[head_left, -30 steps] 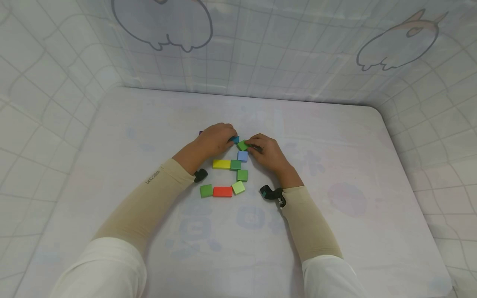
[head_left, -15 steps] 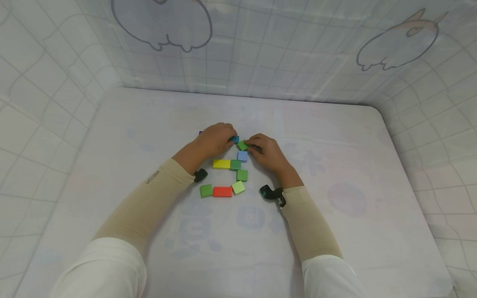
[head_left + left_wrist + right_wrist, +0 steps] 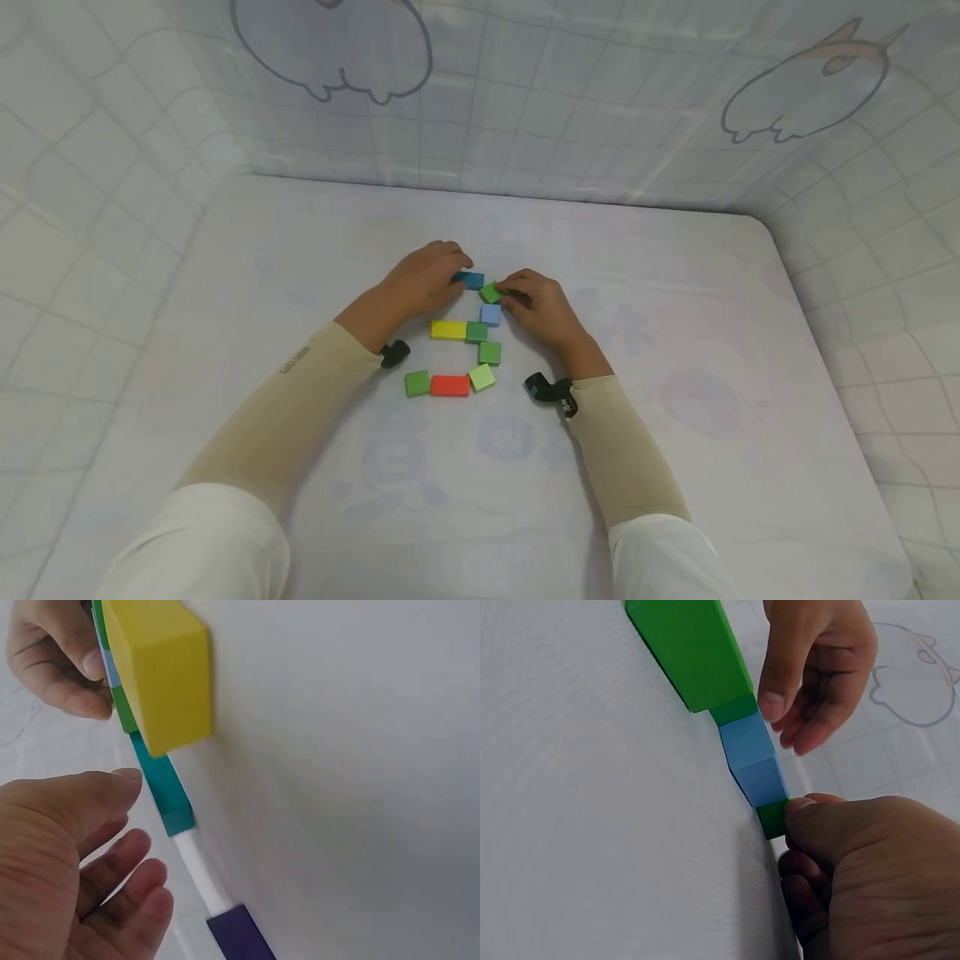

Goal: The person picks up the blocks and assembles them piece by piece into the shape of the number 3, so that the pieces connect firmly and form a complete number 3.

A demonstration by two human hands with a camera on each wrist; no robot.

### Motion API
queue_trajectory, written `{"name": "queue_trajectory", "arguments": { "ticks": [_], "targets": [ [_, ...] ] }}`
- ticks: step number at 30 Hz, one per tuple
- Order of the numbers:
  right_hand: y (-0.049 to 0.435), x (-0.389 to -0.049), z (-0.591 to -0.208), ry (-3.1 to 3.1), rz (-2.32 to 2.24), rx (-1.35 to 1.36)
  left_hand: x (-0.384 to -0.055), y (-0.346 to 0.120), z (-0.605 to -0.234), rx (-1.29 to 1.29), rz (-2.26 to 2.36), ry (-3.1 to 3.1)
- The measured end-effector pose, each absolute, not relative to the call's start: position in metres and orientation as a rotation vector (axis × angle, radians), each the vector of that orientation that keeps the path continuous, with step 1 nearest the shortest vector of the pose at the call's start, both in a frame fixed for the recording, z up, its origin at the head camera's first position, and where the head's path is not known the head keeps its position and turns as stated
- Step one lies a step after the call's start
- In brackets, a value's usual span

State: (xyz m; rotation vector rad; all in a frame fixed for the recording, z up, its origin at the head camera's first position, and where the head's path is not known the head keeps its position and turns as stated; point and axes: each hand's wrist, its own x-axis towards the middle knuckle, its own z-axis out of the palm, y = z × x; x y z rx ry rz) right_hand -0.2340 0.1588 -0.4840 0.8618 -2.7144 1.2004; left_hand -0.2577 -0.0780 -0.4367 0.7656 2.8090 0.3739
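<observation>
My left hand (image 3: 423,279), fingers loosely curved, is at the left end of a blue-teal block (image 3: 471,280). In the left wrist view its thumb and fingers stand apart beside that teal block (image 3: 161,787); a white piece (image 3: 202,874) and a purple block (image 3: 241,934) continue the line. My right hand (image 3: 543,310) pinches the edge of a small green block (image 3: 491,292) with thumb and forefinger, as the right wrist view shows. Just below this block lies a light-blue block (image 3: 491,315). The purple block is hidden behind my left hand in the head view.
Nearer me lie a yellow block (image 3: 447,331), a dark green one (image 3: 476,332) and a green one (image 3: 490,353). A light-green block (image 3: 482,377), a red block (image 3: 450,386) and another green block (image 3: 417,384) form the front row. A white patterned sheet (image 3: 712,292) covers the table.
My left hand has drawn back a little to the left, and more of the blue-teal block shows. The purple corner is now covered. My right hand stays at the small green block.
</observation>
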Motion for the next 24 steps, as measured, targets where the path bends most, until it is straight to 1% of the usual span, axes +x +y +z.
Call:
{"name": "queue_trajectory", "arguments": {
  "ticks": [11,19,24],
  "targets": [
    [0.159,-0.234,-0.485,-2.717,1.221,0.841,-0.251,-0.104,-0.431,0.603,0.438,2.853],
    [0.151,-0.236,-0.478,-2.667,1.205,0.836,-0.244,-0.123,-0.429,0.475,0.451,2.914],
    [0.143,-0.239,-0.476,-2.667,1.168,0.794,-0.243,-0.129,-0.433,0.457,0.450,2.900]
  ]
}}
